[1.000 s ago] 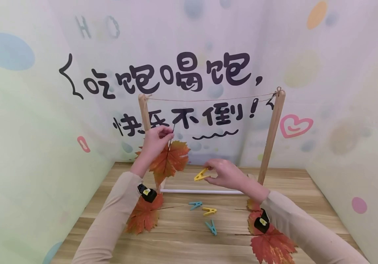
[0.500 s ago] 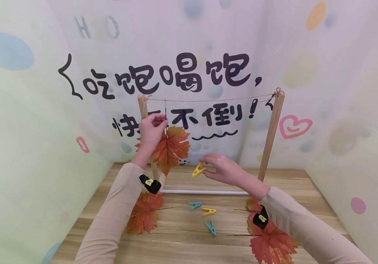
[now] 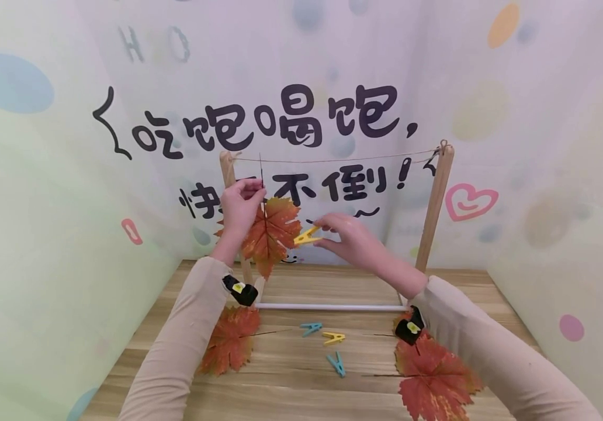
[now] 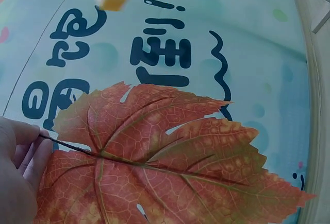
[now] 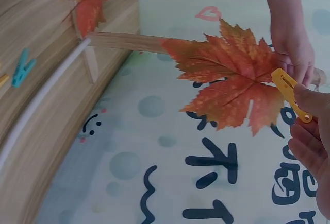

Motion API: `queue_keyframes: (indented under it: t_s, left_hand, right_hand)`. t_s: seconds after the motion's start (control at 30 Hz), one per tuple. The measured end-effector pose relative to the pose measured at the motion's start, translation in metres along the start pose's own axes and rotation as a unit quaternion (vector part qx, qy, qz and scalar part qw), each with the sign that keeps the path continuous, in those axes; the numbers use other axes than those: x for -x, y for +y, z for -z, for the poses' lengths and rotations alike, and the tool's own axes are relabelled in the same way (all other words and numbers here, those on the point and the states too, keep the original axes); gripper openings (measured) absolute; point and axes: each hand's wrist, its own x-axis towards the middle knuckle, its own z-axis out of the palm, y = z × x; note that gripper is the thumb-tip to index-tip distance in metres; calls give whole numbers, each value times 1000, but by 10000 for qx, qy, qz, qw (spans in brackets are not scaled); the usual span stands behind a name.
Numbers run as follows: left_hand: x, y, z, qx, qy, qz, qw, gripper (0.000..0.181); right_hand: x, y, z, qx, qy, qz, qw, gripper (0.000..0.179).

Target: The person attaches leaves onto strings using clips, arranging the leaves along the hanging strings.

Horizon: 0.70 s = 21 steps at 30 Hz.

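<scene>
My left hand [image 3: 242,204] pinches the dark stem of an orange-red maple leaf [image 3: 275,228]. The blade hangs below the fingers, and the stem's tip reaches up to the thin string [image 3: 322,161]. In the left wrist view the leaf [image 4: 170,157] fills the lower half, its stem between thumb and fingers. My right hand [image 3: 351,237] pinches a yellow clothespin [image 3: 308,236] by its handle ends, just right of the leaf and below the string. The right wrist view has the yellow clothespin [image 5: 289,92] overlapping the leaf's stem end.
A wooden frame with a left post [image 3: 229,175], right post [image 3: 435,204] and white bottom bar [image 3: 328,307] carries the string. On the wooden table lie two blue clothespins, a yellow clothespin [image 3: 334,338], a leaf [image 3: 232,342] at left and overlapping leaves [image 3: 433,380] at right.
My left hand has raised the maple leaf and shifted it slightly left, bringing its stem to the string. My right hand has moved up and left with the yellow clothespin, towards the leaf.
</scene>
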Motion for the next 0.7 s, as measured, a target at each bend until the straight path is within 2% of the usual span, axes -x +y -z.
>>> queue_keyframes:
  t_s: [0.17, 0.43, 0.57, 0.7]
  left_hand:
    - [0, -2, 0, -35, -15, 5, 10000, 18]
    - [2, 0, -1, -55, 71, -47, 9999, 18]
    - [3, 0, -2, -10, 54, -61, 10000, 18]
    - [2, -2, -1, -55, 126, -74, 9999, 18]
  right_hand:
    - [-18, -3, 8, 95, 297, -93, 9995, 29]
    - [-49, -8, 18, 195, 645, -502, 9965, 33]
    - [-60, -7, 18, 18, 851, -815, 9930, 38]
    - [-69, -6, 16, -92, 1052, -966, 9897, 34]
